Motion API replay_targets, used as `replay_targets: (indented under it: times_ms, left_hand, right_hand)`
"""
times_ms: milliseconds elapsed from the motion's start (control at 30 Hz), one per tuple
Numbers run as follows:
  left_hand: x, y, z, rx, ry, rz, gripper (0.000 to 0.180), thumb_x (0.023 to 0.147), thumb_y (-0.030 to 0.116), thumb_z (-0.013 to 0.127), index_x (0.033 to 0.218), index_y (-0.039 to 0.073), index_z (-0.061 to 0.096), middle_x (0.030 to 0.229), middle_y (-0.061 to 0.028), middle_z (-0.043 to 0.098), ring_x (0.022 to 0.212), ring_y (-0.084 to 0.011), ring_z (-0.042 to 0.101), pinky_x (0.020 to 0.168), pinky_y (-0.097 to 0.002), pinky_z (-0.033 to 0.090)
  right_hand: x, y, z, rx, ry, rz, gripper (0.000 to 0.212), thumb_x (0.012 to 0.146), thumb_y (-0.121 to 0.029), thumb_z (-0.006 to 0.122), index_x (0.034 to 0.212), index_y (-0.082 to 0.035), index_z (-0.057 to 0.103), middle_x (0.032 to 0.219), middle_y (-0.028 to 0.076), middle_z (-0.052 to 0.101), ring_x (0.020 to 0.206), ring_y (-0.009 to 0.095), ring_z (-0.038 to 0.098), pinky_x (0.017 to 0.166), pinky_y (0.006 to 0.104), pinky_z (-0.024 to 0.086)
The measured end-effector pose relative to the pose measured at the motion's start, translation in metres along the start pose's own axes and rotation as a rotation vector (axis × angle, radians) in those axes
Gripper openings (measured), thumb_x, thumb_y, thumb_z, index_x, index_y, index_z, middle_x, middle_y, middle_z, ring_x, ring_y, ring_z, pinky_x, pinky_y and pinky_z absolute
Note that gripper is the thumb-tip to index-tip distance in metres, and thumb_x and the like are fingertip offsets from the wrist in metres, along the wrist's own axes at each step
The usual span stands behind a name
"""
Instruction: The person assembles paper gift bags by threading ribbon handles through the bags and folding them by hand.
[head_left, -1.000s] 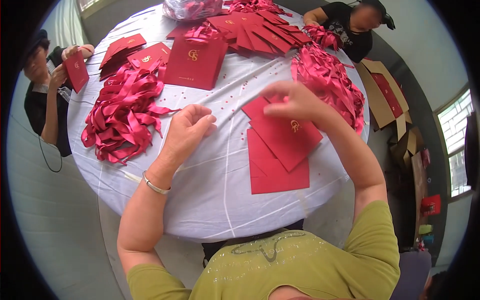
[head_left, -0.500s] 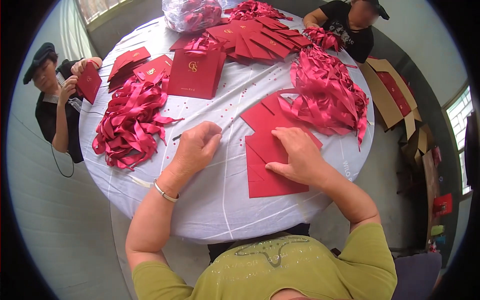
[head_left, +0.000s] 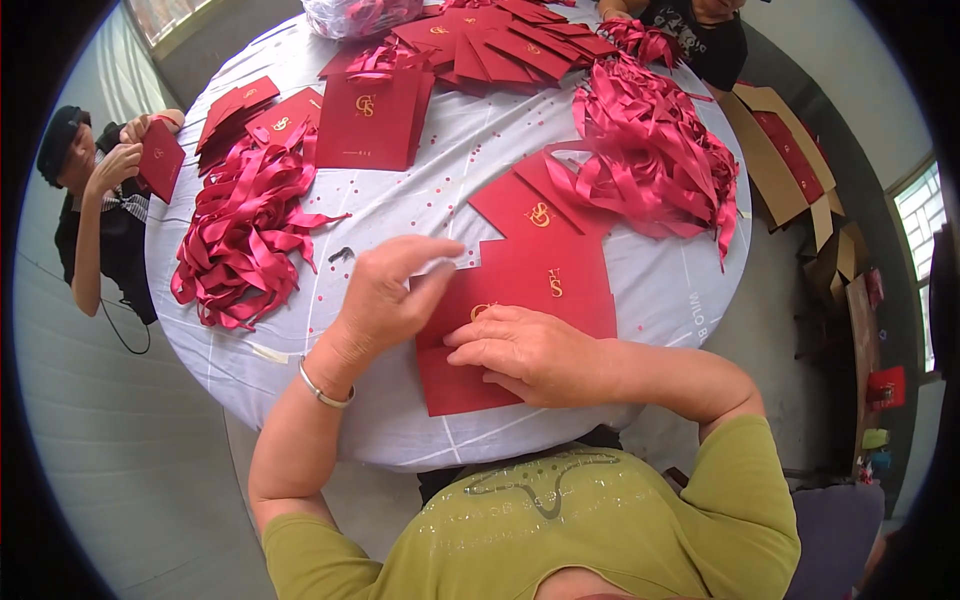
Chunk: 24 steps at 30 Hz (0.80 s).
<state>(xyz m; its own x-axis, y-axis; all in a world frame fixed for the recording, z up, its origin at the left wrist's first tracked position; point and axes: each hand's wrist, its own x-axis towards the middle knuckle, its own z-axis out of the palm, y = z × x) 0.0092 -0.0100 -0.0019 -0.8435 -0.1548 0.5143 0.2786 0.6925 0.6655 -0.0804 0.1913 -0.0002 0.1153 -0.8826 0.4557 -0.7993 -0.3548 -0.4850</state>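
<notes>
Bag [head_left: 450,385] in front of the person: it lies flat and red on the table [head_left: 375,425], near the edge closest to the body, with part of a gold mark showing beside the fingers. The right hand [head_left: 545,355] rests over its right side, palm down, its fingers bent and close together. The thumb is partly hidden below them, so I cannot tell whether they pinch the paper or only lie on it. The left hand [head_left: 390,290] is at the bag's upper left edge, thumb and forefinger curved and apart, with a gap visible between their tips; a silver bracelet [head_left: 326,386] circles that wrist.

A second bag [head_left: 585,290] lies just to the right, and I cannot tell which of the two is on top. Beyond it, more flat bags [head_left: 505,205] reach toward the right ribbons [head_left: 660,140], a loose pink heap. The left ribbons [head_left: 245,235] make another heap, near a small black object [head_left: 341,254]. Red specks dot the white cloth.

Farther back are a large bag [head_left: 360,130], a pile of bags [head_left: 510,55] and a clear plastic sack [head_left: 365,15]. At the left, a co-worker [head_left: 90,225] holds a red bag [head_left: 160,163] in both hands; another person [head_left: 710,45] is at the far right. An open carton [head_left: 755,190] stands beyond the table.
</notes>
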Motion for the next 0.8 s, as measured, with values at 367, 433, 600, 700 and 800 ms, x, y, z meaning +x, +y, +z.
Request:
replay_targets:
  times_ms: [367, 433, 600, 700, 800]
  left_hand:
    - [-0.004, 0.018, 0.019, 0.26, -0.133, 0.095, 0.018, 0.076, 0.003, 0.069, 0.093, 0.003, 0.067, 0.098, -0.0132, 0.069, 0.09, -0.0309, 0.066, 0.08, -0.0399, 0.052]
    - [-0.002, 0.02, 0.018, 0.228, -0.105, 0.065, 0.018, 0.076, 0.004, 0.07, 0.093, 0.003, 0.067, 0.095, -0.0136, 0.07, 0.087, -0.0316, 0.066, 0.078, -0.0395, 0.053]
    - [-0.003, 0.025, 0.023, -0.062, -0.083, -0.302, 0.015, 0.079, 0.007, 0.072, 0.092, 0.001, 0.066, 0.084, -0.0151, 0.07, 0.075, -0.0312, 0.069, 0.068, -0.037, 0.055]
    - [-0.008, 0.003, 0.023, 0.023, -0.188, -0.273, 0.015, 0.082, 0.01, 0.073, 0.09, 0.0, 0.067, 0.076, -0.0149, 0.07, 0.068, -0.0258, 0.07, 0.062, -0.0337, 0.055]
    - [-0.011, -0.004, 0.019, -0.204, -0.255, -0.455, 0.012, 0.085, 0.003, 0.072, 0.089, -0.002, 0.063, 0.074, -0.0016, 0.067, 0.069, -0.0056, 0.062, 0.061, -0.023, 0.051]
  right_hand:
    - [-0.006, 0.007, 0.008, 0.113, -0.038, 0.022, 0.025, 0.076, 0.001, 0.068, 0.101, -0.003, 0.066, 0.106, 0.014, 0.063, 0.1, 0.032, 0.058, 0.088, 0.0403, 0.048]
    - [-0.005, 0.007, 0.007, 0.131, -0.07, 0.023, 0.025, 0.076, 0.0, 0.068, 0.101, -0.003, 0.066, 0.107, 0.013, 0.063, 0.1, 0.032, 0.058, 0.088, 0.0399, 0.048]
    - [-0.005, 0.009, 0.014, 0.17, -0.033, -0.061, 0.021, 0.073, -0.002, 0.068, 0.094, -0.004, 0.067, 0.107, 0.011, 0.066, 0.105, 0.027, 0.06, 0.091, 0.0383, 0.048]
    - [-0.003, 0.013, -0.001, 0.17, -0.021, -0.026, 0.027, 0.076, -0.003, 0.073, 0.102, -0.006, 0.066, 0.114, 0.013, 0.065, 0.108, 0.029, 0.061, 0.092, 0.0407, 0.048]
    - [0.004, 0.026, -0.032, 0.093, 0.244, 0.14, 0.023, 0.074, -0.006, 0.078, 0.095, -0.004, 0.069, 0.103, 0.011, 0.069, 0.099, 0.028, 0.066, 0.087, 0.0402, 0.052]
